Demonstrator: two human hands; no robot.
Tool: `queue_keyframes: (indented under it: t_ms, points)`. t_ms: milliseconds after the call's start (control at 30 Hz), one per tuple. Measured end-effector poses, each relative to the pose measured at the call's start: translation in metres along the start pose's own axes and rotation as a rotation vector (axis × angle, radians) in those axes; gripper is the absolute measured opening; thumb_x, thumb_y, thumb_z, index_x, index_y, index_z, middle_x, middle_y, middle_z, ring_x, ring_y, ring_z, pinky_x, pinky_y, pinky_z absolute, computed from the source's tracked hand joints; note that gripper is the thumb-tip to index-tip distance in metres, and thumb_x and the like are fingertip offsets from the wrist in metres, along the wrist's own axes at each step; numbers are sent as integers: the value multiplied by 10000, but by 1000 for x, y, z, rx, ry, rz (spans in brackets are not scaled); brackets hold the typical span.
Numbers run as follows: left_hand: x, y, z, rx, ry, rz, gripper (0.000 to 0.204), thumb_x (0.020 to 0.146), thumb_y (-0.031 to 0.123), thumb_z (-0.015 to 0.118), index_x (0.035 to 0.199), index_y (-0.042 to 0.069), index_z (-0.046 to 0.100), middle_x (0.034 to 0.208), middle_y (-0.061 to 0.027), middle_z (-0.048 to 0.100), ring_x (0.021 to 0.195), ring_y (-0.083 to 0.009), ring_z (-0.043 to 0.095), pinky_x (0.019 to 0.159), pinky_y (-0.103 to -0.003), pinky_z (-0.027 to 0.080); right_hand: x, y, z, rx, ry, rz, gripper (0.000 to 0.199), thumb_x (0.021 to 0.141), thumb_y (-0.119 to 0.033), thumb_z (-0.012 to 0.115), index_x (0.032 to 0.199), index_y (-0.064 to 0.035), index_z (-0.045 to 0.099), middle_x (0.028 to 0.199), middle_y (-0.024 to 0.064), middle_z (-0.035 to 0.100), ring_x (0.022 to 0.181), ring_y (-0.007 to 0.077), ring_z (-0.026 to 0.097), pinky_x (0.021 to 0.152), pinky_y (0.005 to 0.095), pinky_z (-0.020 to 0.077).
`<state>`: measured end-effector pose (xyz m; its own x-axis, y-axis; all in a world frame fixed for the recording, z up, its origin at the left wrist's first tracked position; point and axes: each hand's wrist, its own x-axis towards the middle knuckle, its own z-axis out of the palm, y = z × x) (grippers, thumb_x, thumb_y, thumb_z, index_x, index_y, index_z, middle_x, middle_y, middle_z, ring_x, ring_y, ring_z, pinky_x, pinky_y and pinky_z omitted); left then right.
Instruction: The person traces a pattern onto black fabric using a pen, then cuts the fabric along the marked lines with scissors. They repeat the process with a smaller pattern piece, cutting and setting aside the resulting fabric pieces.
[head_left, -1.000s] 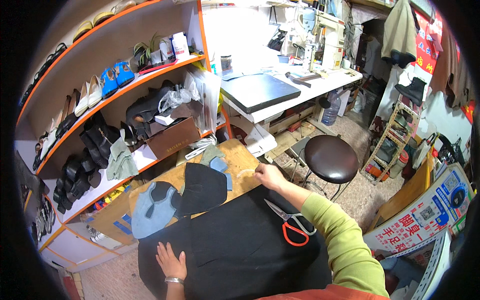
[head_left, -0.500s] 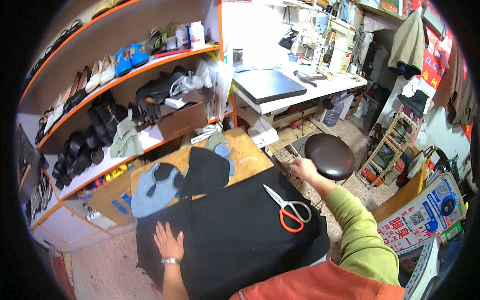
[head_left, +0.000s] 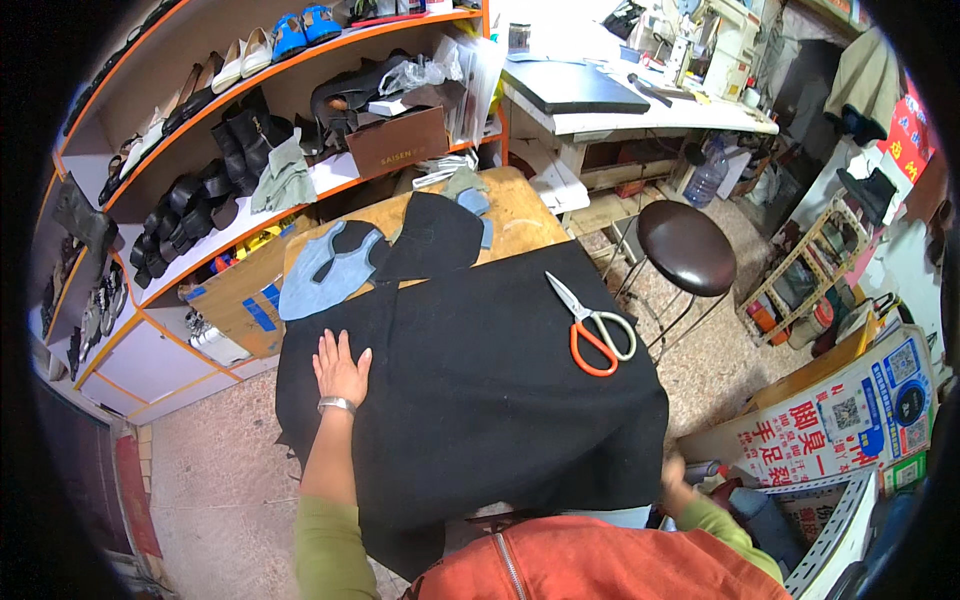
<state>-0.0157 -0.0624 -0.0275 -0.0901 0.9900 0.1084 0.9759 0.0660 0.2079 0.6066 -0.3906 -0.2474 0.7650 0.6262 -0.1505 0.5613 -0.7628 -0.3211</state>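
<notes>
While the left grip spreads near the black cloth's edge, the right grip is unclear.

I see a wooden surface, its near part covered by a broad black sheet; beyond lie a light-blue cutout and a smaller black piece.

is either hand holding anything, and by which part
The left hand holds nothing, lying flat on the black fabric sheet. Whether the blurred right hand holds anything cannot be told.
</notes>
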Motion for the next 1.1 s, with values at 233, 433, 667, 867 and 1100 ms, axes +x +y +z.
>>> queue_keyframes:
  t_ms: [233, 433, 667, 867, 1100]
  points:
    - [12, 8, 3, 56, -10, 27, 667, 964, 476, 473, 1472, 60, 357, 1570, -212, 240, 1462, -354, 206, 1176, -513, 164, -89, 18, 9, -41, -461, 190, 270, 886, -259, 600, 904, 3, 663, 839, 212, 679, 786, 393, 646, 738, 463, 499]
    - [4, 5, 0, 106, -7, 20, 654, 954, 395, 519, 1478, 49, 336, 1572, -203, 236, 1455, -364, 220, 1169, -514, 184, -20, -49, 8, -57, -518, 50, 263, 884, -268, 591, 880, -18, 673, 827, 199, 680, 769, 381, 646, 724, 457, 505]
    - [7, 17, -5, 140, -53, 20, 665, 948, 400, 473, 1478, 25, 329, 1573, -223, 224, 1446, -402, 224, 1168, -519, 181, 38, -108, 17, -88, -639, -35, 261, 882, -278, 580, 852, -42, 685, 813, 184, 681, 750, 366, 645, 708, 451, 512]
    - [7, 29, -6, 100, -45, 3, 671, 922, 375, 522, 1464, 17, 350, 1567, -228, 240, 1438, -404, 242, 1163, -526, 191, 58, -135, -2, -103, -699, -142, 263, 881, -287, 570, 828, -62, 696, 801, 171, 683, 733, 354, 644, 695, 446, 518]
    - [5, 31, -1, 81, -2, -27, 666, 907, 331, 573, 1457, 24, 359, 1560, -232, 245, 1444, -389, 236, 1163, -529, 184, 128, -158, -59, -312, -872, -466, 270, 879, -297, 559, 800, -86, 708, 787, 157, 684, 713, 340, 644, 679, 440, 525]
